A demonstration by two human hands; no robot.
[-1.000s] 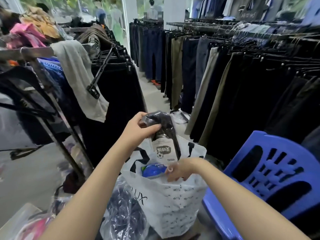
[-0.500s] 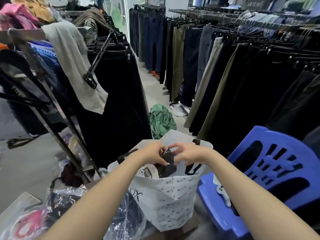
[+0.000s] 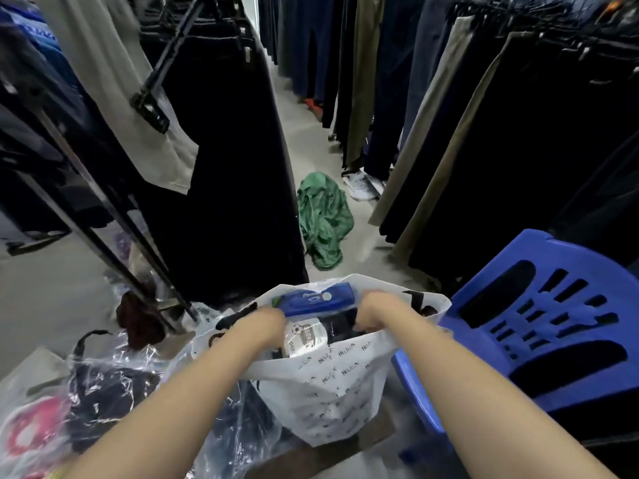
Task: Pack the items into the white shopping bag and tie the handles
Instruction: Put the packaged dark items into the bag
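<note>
The white shopping bag (image 3: 332,385), printed with small black lettering and fitted with black handles, stands open low in the middle of the head view. Inside it lie a blue box (image 3: 316,299) near the far rim and a dark packet with a white label (image 3: 306,338) below it. My left hand (image 3: 262,323) reaches into the bag's left side and my right hand (image 3: 375,309) into its right side. Both hands are closed around the packed items, the fingers partly hidden inside the bag.
A blue plastic chair (image 3: 539,326) stands right beside the bag. Clear plastic bags of dark clothing (image 3: 103,388) lie at the lower left. A crumpled green garment (image 3: 323,219) lies on the aisle floor ahead. Racks of hanging trousers line both sides.
My left hand has lowered the dark packet from above the bag down into it. Both hands have sunk into the bag. The view has tilted downward and the blue box shows at the top.
</note>
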